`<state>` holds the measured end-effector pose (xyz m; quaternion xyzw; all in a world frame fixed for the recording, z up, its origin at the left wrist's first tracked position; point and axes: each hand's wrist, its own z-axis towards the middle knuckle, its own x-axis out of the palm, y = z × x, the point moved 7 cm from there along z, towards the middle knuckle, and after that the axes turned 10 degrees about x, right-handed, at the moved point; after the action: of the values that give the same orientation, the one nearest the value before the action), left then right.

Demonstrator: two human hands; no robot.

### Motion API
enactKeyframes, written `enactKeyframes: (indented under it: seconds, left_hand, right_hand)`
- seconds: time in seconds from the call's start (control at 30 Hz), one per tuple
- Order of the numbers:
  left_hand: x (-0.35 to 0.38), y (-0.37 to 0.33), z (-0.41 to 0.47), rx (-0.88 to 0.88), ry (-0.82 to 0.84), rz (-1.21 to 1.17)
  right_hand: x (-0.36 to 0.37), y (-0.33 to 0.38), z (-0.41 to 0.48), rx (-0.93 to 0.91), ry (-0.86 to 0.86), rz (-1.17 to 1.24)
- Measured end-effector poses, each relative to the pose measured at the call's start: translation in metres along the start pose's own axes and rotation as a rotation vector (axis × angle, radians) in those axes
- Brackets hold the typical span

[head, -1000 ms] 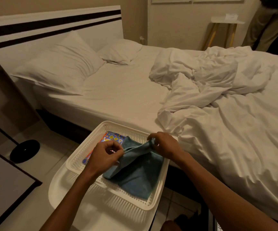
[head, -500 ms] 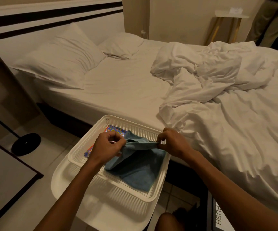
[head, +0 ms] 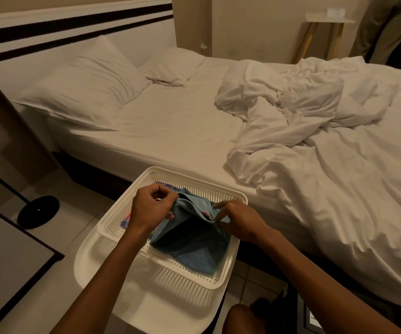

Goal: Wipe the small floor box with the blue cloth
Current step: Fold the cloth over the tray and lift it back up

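A blue cloth (head: 194,247) lies in a white slatted plastic basket (head: 165,268) that sits on a white stand beside the bed. My left hand (head: 151,208) pinches the cloth's upper left edge and lifts it. At the cloth's upper right edge, my right hand (head: 238,220) grips the fabric. The cloth hangs folded between both hands, with its lower part resting on the basket floor. A dark box with a white label (head: 312,319) shows at the bottom right edge on the floor, mostly cut off.
A colourful patterned packet (head: 127,221) lies in the basket under the cloth. The bed (head: 170,131) with pillows and a crumpled white duvet (head: 315,141) fills the far side. A black round base (head: 38,212) stands on the tiled floor at left. A person's legs (head: 382,30) show at top right.
My hands have drawn closer together on the cloth, bunching its top edge; the right hand has shifted its grip lower. The view has tilted down slightly.
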<state>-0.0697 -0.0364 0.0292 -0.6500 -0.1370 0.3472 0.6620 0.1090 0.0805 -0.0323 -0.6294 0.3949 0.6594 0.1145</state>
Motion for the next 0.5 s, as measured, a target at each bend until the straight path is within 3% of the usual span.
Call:
enactKeyframes:
  seconds: [0.5]
  left_hand:
    - [0.004,-0.007,0.005,-0.002,-0.01,-0.05]
  right_hand:
    - [0.035,0.025,0.009,-0.023,-0.097,0.101]
